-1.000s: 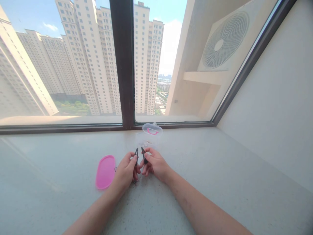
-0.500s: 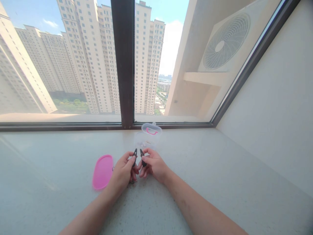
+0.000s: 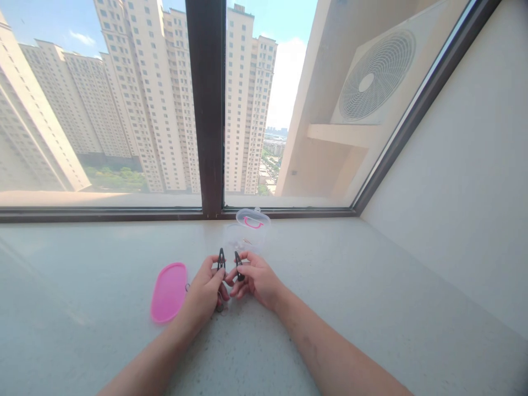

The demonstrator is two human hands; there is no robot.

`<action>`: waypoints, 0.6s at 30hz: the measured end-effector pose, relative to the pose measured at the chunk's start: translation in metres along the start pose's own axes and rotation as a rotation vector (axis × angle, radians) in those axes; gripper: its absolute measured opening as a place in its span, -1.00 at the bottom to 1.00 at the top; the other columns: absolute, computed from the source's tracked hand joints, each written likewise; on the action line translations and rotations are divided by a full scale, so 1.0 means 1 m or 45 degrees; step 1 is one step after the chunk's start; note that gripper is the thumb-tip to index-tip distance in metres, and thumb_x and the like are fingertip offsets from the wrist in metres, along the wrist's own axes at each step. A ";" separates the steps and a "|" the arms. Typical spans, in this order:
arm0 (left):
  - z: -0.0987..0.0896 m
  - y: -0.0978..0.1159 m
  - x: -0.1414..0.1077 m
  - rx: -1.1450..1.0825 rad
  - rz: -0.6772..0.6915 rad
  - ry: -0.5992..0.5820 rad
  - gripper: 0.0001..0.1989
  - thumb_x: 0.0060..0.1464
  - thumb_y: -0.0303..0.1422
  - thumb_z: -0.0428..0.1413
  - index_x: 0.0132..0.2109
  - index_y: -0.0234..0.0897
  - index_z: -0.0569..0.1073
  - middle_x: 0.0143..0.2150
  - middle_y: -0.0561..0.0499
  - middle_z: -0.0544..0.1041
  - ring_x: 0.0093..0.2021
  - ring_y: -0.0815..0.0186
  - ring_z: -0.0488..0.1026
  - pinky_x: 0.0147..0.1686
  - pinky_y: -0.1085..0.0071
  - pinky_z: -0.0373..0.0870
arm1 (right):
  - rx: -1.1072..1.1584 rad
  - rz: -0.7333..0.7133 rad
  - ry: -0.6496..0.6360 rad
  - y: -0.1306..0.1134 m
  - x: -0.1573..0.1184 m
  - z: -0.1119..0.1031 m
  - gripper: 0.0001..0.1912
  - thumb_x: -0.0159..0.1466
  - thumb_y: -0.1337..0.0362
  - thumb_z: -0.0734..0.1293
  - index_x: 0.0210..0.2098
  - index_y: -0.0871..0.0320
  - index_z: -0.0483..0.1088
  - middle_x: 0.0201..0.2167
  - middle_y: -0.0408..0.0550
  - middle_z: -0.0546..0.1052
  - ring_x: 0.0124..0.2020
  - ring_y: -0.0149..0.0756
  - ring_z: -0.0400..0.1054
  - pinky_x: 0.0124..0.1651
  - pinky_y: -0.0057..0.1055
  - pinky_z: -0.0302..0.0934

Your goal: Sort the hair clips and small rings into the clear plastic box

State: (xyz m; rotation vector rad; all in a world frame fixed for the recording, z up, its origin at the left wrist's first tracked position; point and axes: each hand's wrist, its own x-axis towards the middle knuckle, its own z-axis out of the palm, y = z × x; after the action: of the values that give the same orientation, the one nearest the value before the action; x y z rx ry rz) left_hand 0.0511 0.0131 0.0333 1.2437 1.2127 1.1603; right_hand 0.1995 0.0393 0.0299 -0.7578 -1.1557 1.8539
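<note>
Between the thumb and fingers of my left hand (image 3: pixel 206 286) is a black snap hair clip (image 3: pixel 221 259), held upright with its point away from me. My right hand (image 3: pixel 256 279) pinches a second black hair clip (image 3: pixel 238 267), a short gap to the right of the first. Both hands are close together over the sill, their lower fingers curled. Small ring-like items (image 3: pixel 220 308) lie under my left hand, too small to name. Left of that hand is a pink oval tray or lid (image 3: pixel 169 293). Just beyond my hands stands a clear plastic box (image 3: pixel 258 236) with small things in it.
The clear lid (image 3: pixel 247 215) with a pink handle stands raised at the box's back, near the window frame (image 3: pixel 212 165). A pale speckled sill (image 3: pixel 350 308) lies under everything. On the right rises a white wall (image 3: pixel 466 181).
My left hand has moved slightly left and turned its clip, so its open middle shows more. The right hand's clip has turned a little too. The whole view has shifted slightly.
</note>
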 end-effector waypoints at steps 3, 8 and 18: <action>-0.001 0.001 -0.001 0.016 -0.013 0.011 -0.70 0.03 -0.20 0.04 -0.12 -0.24 0.25 -0.60 0.18 0.42 -0.73 0.40 0.34 -0.77 0.57 0.20 | 0.002 -0.001 -0.003 0.000 0.000 0.000 -0.62 0.05 0.25 0.36 -0.19 0.13 0.16 -0.45 -0.13 0.53 -0.63 -0.34 0.42 -0.61 -0.48 0.28; -0.001 0.002 -0.002 0.048 -0.006 -0.013 -0.73 0.05 -0.22 0.02 -0.12 -0.22 0.24 -0.56 0.16 0.44 -0.71 0.40 0.35 -0.76 0.57 0.20 | -0.033 -0.046 0.010 0.004 0.001 -0.001 -0.62 0.11 0.15 0.37 -0.18 0.14 0.17 -0.43 -0.10 0.54 -0.64 -0.36 0.41 -0.62 -0.48 0.27; -0.001 0.006 -0.002 0.034 0.004 -0.005 -0.75 0.04 -0.21 0.00 -0.15 -0.21 0.22 -0.57 0.19 0.40 -0.72 0.43 0.31 -0.75 0.57 0.17 | -0.128 -0.052 0.019 0.007 0.003 0.000 -0.64 0.17 0.02 0.32 -0.24 0.17 0.23 -0.57 -0.14 0.51 -0.72 -0.41 0.33 -0.68 -0.56 0.16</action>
State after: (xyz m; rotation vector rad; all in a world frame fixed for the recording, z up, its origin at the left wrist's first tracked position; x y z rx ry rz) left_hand 0.0500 0.0108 0.0397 1.2678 1.2270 1.1470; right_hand 0.1963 0.0401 0.0236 -0.7974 -1.2535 1.7642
